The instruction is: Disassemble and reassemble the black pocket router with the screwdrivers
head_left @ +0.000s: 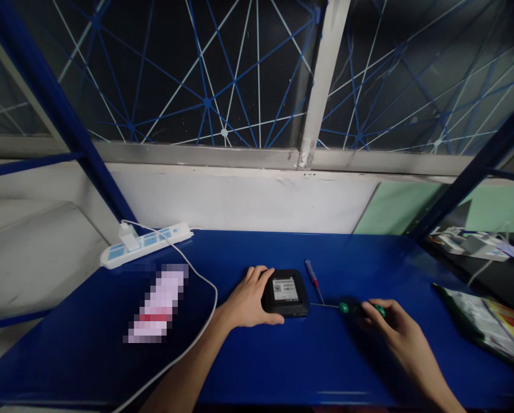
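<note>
A black square device (285, 292) with a white printed label lies on the blue table (248, 367). Around its left side, my left hand (252, 295) grips it, fingers at the far edge and thumb at the near edge. My right hand (390, 324) holds the handle of a green and black screwdriver (343, 308). The screwdriver's metal shaft points left, its tip close to the device's right side; whether they touch I cannot tell. Just beyond the shaft lies a smaller screwdriver (312, 274) with a clear and red handle.
A white power strip (147, 244) with a plugged-in adapter sits at the back left. Its white cable (214, 287) curves across the table beside my left forearm. A pixelated pinkish item (158, 304) lies at left, a shiny packet (489, 321) at right.
</note>
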Motion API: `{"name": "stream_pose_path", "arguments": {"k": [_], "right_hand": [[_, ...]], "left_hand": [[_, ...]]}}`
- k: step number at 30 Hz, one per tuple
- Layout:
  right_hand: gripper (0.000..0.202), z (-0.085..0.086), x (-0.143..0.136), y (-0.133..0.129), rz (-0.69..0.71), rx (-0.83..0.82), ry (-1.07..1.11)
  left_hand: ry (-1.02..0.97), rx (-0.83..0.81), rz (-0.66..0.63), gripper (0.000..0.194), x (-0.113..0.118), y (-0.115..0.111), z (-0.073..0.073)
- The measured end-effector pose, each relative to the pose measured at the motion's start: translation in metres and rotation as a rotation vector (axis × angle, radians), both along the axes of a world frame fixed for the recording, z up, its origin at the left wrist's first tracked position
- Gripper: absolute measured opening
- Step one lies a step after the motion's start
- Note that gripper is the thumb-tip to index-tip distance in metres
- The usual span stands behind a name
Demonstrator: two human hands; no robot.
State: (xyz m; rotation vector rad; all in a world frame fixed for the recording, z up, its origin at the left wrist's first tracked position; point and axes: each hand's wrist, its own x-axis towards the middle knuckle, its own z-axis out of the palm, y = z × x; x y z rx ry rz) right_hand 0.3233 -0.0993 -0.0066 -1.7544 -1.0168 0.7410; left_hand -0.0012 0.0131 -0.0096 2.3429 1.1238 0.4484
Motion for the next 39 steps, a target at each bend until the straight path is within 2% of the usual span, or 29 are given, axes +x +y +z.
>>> {"name": "stream_pose_path", "arguments": {"k": [4,11,17,22,34,39], "right_hand": [[0.051,-0.003,-0.003,-0.005,0.007,0.007,-0.022],[0.047,-0.001,-0.004,0.003,0.114,0.026,-0.164],[0.047,0.008,0.002,0.007,0.163,0.067,-0.423],[0.048,0.018,0.001,0.010,0.184,0.088,-0.545],[0.057,0.030,-0.006,0.011,0.185,0.174,-0.656],[0.054,0.038,-0.015,0.011,0.210,0.182,-0.681]], "left_hand": [[0.015,-0.024,-0.001,0.117,0.000,0.001,0.001],[-0.001,-0.021,-0.024,0.113,0.000,-0.001,0.003],[-0.014,0.009,-0.026,0.109,0.003,-0.002,0.005],[-0.007,-0.009,-0.021,0.111,0.003,-0.002,0.005],[0.013,-0.026,-0.015,0.118,0.004,0.001,0.002],[-0.011,-0.018,-0.024,0.118,0.005,0.002,0.002]]}}
